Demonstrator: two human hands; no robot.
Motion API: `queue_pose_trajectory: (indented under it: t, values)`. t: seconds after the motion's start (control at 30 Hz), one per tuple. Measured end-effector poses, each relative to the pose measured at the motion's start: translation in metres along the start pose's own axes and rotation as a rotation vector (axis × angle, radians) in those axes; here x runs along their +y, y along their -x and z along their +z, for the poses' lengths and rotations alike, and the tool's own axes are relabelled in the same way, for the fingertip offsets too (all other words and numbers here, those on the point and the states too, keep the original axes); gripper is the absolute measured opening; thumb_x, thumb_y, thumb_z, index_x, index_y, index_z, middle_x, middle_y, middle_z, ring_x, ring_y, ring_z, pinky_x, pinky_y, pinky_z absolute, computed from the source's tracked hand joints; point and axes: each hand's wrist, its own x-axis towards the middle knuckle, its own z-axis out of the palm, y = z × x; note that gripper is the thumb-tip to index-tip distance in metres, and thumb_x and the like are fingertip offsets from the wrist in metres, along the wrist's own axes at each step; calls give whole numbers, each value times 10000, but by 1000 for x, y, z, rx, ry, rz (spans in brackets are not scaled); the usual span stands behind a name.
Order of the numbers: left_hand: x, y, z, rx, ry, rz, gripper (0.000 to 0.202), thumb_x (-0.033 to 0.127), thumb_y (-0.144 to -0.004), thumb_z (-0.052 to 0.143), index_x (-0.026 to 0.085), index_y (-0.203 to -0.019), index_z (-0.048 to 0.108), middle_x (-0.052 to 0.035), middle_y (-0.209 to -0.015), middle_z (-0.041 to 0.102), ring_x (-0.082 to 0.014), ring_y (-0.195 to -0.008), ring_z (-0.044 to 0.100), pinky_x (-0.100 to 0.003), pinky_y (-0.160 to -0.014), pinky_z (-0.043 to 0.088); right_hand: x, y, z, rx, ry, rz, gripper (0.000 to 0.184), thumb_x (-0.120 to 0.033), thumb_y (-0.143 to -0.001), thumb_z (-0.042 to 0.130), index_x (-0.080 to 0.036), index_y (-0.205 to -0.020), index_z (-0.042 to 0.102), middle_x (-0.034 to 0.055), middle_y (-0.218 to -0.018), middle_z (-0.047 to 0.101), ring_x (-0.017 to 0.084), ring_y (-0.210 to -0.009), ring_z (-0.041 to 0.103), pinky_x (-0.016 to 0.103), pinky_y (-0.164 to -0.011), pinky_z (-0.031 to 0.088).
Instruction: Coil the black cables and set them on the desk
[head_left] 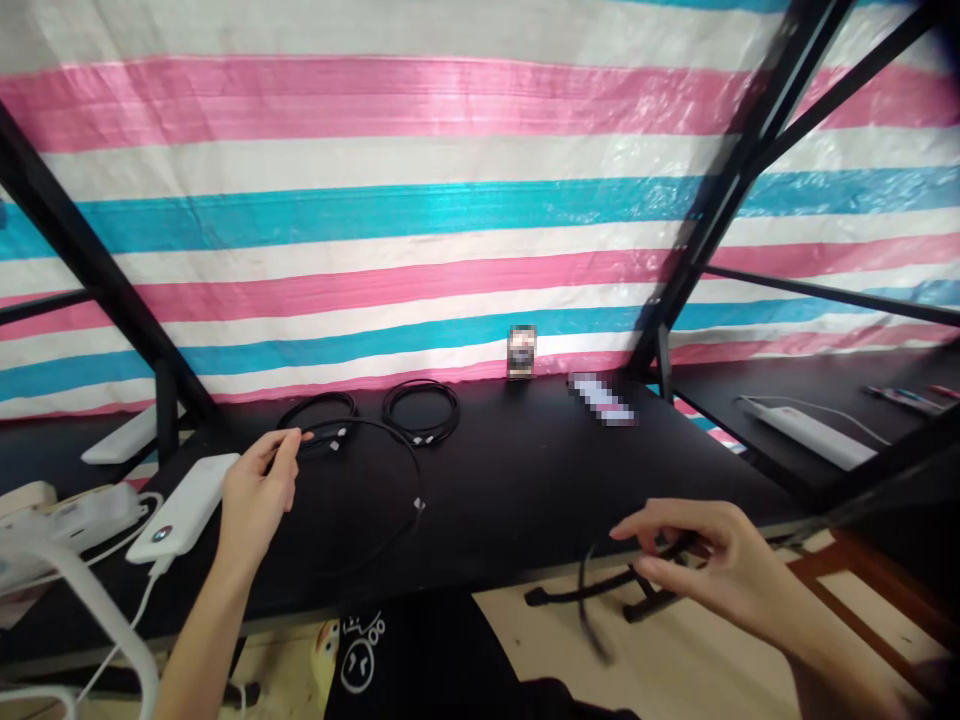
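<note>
My left hand (259, 490) pinches a black cable (375, 430) near one end, above a black table (525, 480). The cable loops out to the right over the table, and a small plug (418, 505) shows on it. My right hand (705, 565) is at the table's front edge, fingers curled round another stretch of black cable (592, 600) that hangs down blurred below the edge. Two coiled black cables (319, 410) (420, 408) lie at the back of the table.
A white power bank (184, 505) with a white lead lies left of my left hand. White power strips (75, 510) sit at far left and another (806, 432) on the right table. Black frame bars (82, 260) cross both sides; a striped tarp (420, 200) hangs behind.
</note>
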Motion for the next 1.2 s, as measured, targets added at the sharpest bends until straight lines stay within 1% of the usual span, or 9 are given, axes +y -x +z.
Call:
queue_pose_trajectory:
  t: [0.17, 0.3, 0.4, 0.53, 0.63, 0.73, 0.9, 1.0, 1.2]
  values:
    - [-7, -7, 5, -16, 128, -126, 353, 525, -792, 595, 178, -741, 555, 80, -470, 341, -59, -372, 325, -165, -351, 193, 24, 8, -16, -73, -143, -10, 266, -463, -725, 710, -201, -758, 735, 23, -638, 594, 128, -532, 528, 221, -468, 427]
    - [-7, -5, 9, -86, 241, -152, 381, 528, -780, 624, 179, -683, 508, 71, -461, 354, -75, -405, 373, -172, -358, 206, 41, 9, -19, 185, -117, 23, 261, -453, -801, 630, -207, -753, 705, 52, -687, 639, 177, -619, 603, 247, -519, 482]
    - [1, 0, 9, -88, 253, -47, 331, 485, -814, 613, 190, -691, 525, 59, -461, 401, -90, -450, 417, -191, -421, 297, 46, 12, -22, 415, -47, -71, 156, -376, -825, 614, -235, -791, 673, 38, -751, 619, 189, -691, 598, 277, -593, 493]
    - [22, 12, 7, -33, 256, 140, 248, 437, -863, 574, 222, -741, 552, 40, -529, 488, -116, -539, 466, -236, -555, 390, 39, 18, -26, 525, -68, -199, 83, -276, -850, 593, -266, -833, 673, 36, -829, 558, 189, -756, 556, 296, -640, 470]
    - [42, 23, 10, -59, 243, 282, 215, 381, -892, 546, 225, -745, 558, 26, -583, 516, -138, -595, 498, -275, -617, 416, 17, 10, -20, 399, -135, -295, 86, -263, -851, 612, -272, -824, 693, 36, -816, 537, 174, -707, 547, 269, -563, 464]
    - [64, 35, 18, -87, 272, 350, 214, 351, -909, 526, 215, -747, 565, 21, -609, 525, -139, -634, 514, -276, -647, 419, -16, -8, 0, 77, -98, -441, 53, -278, -822, 667, -254, -792, 704, 24, -746, 589, 153, -662, 589, 225, -557, 487]
    - [95, 48, 22, -164, 367, 370, 232, 354, -931, 484, 204, -770, 557, -1, -760, 550, -137, -755, 536, -254, -715, 432, -60, -31, 51, -235, 65, -179, 77, -264, -884, 584, -228, -874, 651, -9, -738, 671, 128, -624, 633, 202, -573, 478]
    - [107, 51, 20, -232, 328, 445, 228, 315, -938, 470, 200, -761, 556, -11, -812, 543, -140, -795, 533, -256, -745, 439, -76, -36, 71, -311, 156, -165, 105, -242, -925, 517, -226, -902, 619, -15, -763, 662, 129, -632, 620, 222, -577, 459]
    - [117, 50, 26, -285, 201, 635, 115, 208, -859, 602, 208, -751, 640, -22, -881, 565, -167, -890, 557, -315, -861, 456, -111, -37, 89, -232, 113, -528, 128, -226, -914, 549, -268, -934, 669, 53, -1243, 550, 225, -1136, 522, 378, -939, 445]
